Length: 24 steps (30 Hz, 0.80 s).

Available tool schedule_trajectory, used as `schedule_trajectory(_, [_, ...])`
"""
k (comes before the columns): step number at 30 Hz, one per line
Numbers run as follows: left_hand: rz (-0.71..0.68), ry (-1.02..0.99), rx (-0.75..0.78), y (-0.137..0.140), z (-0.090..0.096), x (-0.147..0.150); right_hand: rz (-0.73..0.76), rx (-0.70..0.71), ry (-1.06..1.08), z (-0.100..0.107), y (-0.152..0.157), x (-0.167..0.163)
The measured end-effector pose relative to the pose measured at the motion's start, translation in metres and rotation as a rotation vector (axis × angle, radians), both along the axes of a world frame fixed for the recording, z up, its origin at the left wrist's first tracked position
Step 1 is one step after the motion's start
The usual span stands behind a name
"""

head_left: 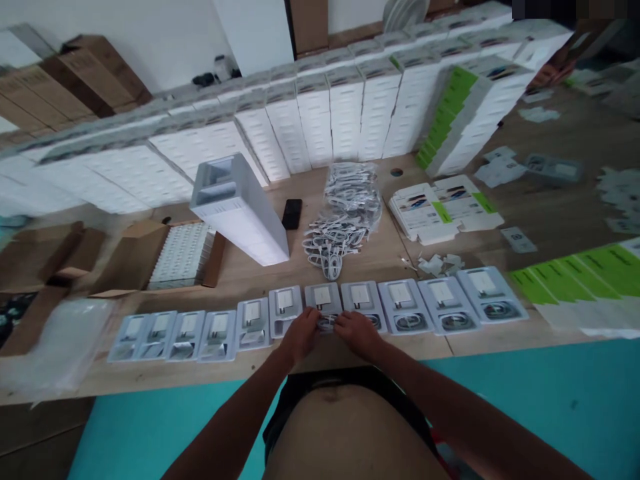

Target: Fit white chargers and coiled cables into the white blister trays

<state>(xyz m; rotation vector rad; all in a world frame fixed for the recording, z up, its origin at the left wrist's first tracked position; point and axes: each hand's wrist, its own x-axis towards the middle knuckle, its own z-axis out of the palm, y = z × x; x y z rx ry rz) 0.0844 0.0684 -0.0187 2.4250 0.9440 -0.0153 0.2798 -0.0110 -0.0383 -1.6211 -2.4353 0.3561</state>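
Observation:
A row of several clear plastic trays, each with a white charger plug, lies along the table's near edge. Both hands meet over the middle tray [323,297]. My left hand [301,333] and my right hand [357,331] pinch a coiled white cable [327,323] and hold it down in that tray's lower recess. The trays to the right [447,303] hold coiled cables under their plugs. The trays to the left [219,333] look to have empty cable recesses.
A heap of bundled white cables [344,213] lies behind the row, beside a black phone [291,213] and a tall stack of trays [240,208]. An open carton [181,255] of white plugs sits left. Walls of white boxes [320,120] line the back; flat green-and-white sleeves [580,273] lie right.

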Motion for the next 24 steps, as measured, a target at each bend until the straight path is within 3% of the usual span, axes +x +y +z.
schedule_trajectory(6, [-0.260, 0.009, 0.128, -0.007, -0.004, -0.033, 0.034, 0.019, -0.027, -0.009, 0.004, -0.016])
schedule_trajectory(10, [-0.297, 0.050, 0.182, -0.006, -0.007, -0.039, 0.018, 0.071, -0.016, -0.008, 0.000, -0.027])
schedule_trajectory(13, [-0.300, 0.081, 0.185, -0.002, -0.005, -0.036, -0.015, 0.035, -0.081, -0.003, -0.005, -0.038])
schedule_trajectory(19, [-0.289, 0.090, 0.035, 0.007, 0.006, -0.030, -0.016, -0.111, -0.132, 0.016, 0.008, -0.044])
schedule_trajectory(21, [-0.269, 0.043, -0.056, 0.011, 0.012, -0.033, -0.149, -0.204, -0.060, 0.021, 0.028, -0.035])
schedule_trajectory(24, [-0.220, -0.104, -0.234, 0.016, 0.028, -0.042, -0.627, -0.301, 0.138, 0.021, 0.075, -0.010])
